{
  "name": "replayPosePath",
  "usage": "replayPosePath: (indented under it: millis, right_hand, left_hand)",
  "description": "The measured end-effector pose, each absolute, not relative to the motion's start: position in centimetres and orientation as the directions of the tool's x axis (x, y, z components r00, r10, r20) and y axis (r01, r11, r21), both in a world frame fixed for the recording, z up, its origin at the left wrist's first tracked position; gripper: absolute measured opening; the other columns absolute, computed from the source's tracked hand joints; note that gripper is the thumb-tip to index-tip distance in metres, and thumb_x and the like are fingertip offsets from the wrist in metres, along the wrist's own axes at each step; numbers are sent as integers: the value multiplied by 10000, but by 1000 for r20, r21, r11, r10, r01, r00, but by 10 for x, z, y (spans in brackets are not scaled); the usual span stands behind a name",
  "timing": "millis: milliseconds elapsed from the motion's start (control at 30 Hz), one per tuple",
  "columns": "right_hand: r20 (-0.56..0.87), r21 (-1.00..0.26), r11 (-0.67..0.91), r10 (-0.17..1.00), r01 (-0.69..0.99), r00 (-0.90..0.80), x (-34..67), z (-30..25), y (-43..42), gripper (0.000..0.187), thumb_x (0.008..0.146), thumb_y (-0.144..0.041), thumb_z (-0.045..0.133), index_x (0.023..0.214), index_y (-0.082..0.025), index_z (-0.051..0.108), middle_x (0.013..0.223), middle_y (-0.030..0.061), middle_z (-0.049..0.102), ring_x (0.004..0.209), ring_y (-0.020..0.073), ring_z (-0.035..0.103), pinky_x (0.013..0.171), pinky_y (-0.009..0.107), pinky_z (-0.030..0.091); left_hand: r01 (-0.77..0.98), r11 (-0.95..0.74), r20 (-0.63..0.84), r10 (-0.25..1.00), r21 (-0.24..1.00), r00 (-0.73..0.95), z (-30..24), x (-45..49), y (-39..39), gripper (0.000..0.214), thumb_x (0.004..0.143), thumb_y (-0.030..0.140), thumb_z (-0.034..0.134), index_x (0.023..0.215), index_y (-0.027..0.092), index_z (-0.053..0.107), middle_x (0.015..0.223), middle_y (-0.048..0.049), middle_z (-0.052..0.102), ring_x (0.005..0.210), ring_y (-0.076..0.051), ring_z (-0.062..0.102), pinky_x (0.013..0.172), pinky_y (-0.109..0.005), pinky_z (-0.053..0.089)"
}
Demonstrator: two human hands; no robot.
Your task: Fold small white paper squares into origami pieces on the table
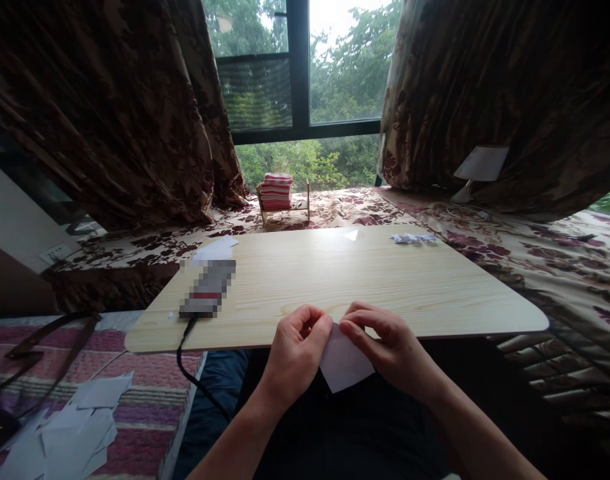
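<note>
A small white sheet of paper [343, 365] hangs over the near edge of a light wooden lap table [335, 273], folded to a point at its lower end. My left hand [297, 353] pinches its upper left part with fingers curled. My right hand [385, 343] grips its upper right edge with thumb and fingers pressed together. Both hands meet at the table's front edge, above my lap.
A blurred phone-like device [208, 288] with a black cable [195, 373] lies on the table's left. Paper scraps [413, 237] and a white sheet [215, 250] lie at the far edge. Several loose sheets [75, 427] cover the striped bedding at left. Curtains frame the window.
</note>
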State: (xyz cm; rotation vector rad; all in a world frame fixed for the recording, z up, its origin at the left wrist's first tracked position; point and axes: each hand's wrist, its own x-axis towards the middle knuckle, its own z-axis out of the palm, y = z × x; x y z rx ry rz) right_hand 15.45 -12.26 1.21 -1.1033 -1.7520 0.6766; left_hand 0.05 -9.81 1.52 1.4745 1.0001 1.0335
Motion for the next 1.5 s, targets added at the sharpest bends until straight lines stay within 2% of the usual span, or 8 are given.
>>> replayPosePath:
  millis: [200,400,600,700,933,1133,1300,1500]
  right_hand:
    - [485,-745,477,867,468,-111,150,10,-119,274,895,-235,496,641,-161,567,662,24,531,627,132,498,569,252,382]
    - [453,-768,426,889,478,-65,161,5,-123,273,902,-260,495,659,-171,582,679,25,548,634,138,510,571,254,386]
    - [409,-801,402,908,444,-84,165,8,-127,271,908,-303,491,688,-179,591,695,31,561,646,147,517,575,259,391]
    - [408,-811,405,909,421,-88,162,9,-126,276,910,-312,488,686,-177,580,694,30,556,646,144,507,578,259,389]
    - [269,-886,320,944,336,-189,165,8,-123,306,900,-367,492,696,-157,581,687,19,537,641,134,473,550,247,371]
    - [313,-865,375,922,332,-228,164,12,-124,319,920,-348,458,661,-167,511,667,5,478,619,121,431,542,246,352]
    - [313,-831,407,906,379,-285,168,15,-126,298,926,-323,452,673,-174,510,684,8,478,627,125,443,547,249,357]
    - [305,-817,446,872,366,-383,167,19,-122,305,927,-326,446,673,-173,517,686,8,481,632,122,460,553,244,372]
  left_hand:
    - [8,-124,120,975,992,189,9,6,-94,220,785,318,601,668,131,591,596,24,504,556,-81,413,502,-183,337]
    - [115,-163,143,975,980,167,11,-12,-81,219,753,334,641,692,124,664,601,-4,573,604,-125,508,581,-218,408]
    - [147,-137,48,870,980,491,15,-15,-89,303,825,404,565,784,121,664,662,-12,560,602,-116,462,537,-216,364]
    - [131,-165,73,847,977,526,14,-10,-96,323,859,394,516,703,128,614,623,3,493,580,-108,413,519,-218,331]
    - [146,-211,100,832,966,546,18,-16,-102,298,874,366,497,716,139,609,697,-20,537,668,-139,470,590,-229,371]
    - [170,-179,62,843,969,534,20,-17,-104,323,884,371,473,693,138,587,643,-1,480,610,-118,414,546,-226,342]
    - [234,-269,114,847,934,520,25,-15,-99,258,866,323,499,709,148,605,693,-15,549,683,-140,478,604,-226,380]
    - [227,-300,149,848,927,509,26,-9,-99,235,859,272,464,659,165,528,629,18,475,623,-117,441,561,-214,350]
